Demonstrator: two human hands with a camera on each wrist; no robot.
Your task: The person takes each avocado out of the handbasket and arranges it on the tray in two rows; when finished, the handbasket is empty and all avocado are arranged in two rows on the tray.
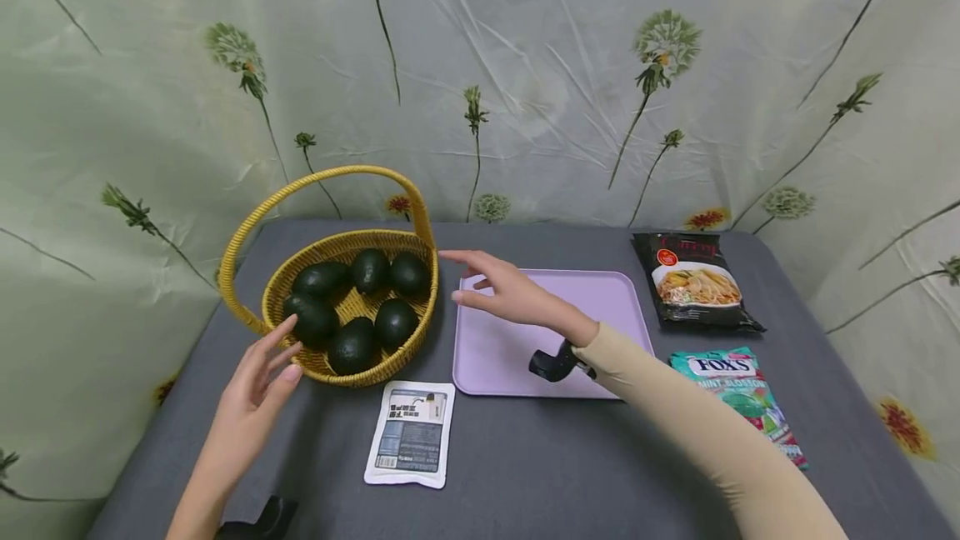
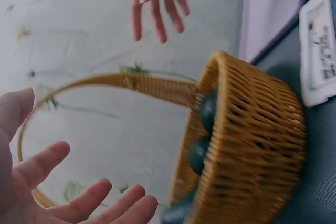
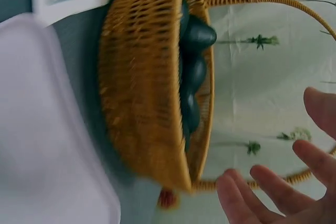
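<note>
A yellow wicker basket (image 1: 352, 238) with a tall arched handle (image 1: 322, 177) stands at the left of the table. Several dark green avocados (image 1: 354, 346) lie inside it. Near the basket's front left rim is my left hand (image 1: 251, 394), its fingers spread and holding nothing. On the other side, my right hand (image 1: 517, 294) reaches over the tray toward the basket's right rim, fingers extended and nothing in them. In the left wrist view the left hand (image 2: 79, 192) appears apart from the wicker. The right wrist view shows the right hand (image 3: 283, 192) with loose fingers beside the handle.
A lilac tray (image 1: 495, 357) lies right of the basket. In front is a white sealed pouch (image 1: 411, 432). A black noodle packet (image 1: 693, 282) and a green FOX'S candy bag (image 1: 738, 398) lie at the right. Floral fabric (image 1: 525, 90) hangs behind the grey table (image 1: 525, 457).
</note>
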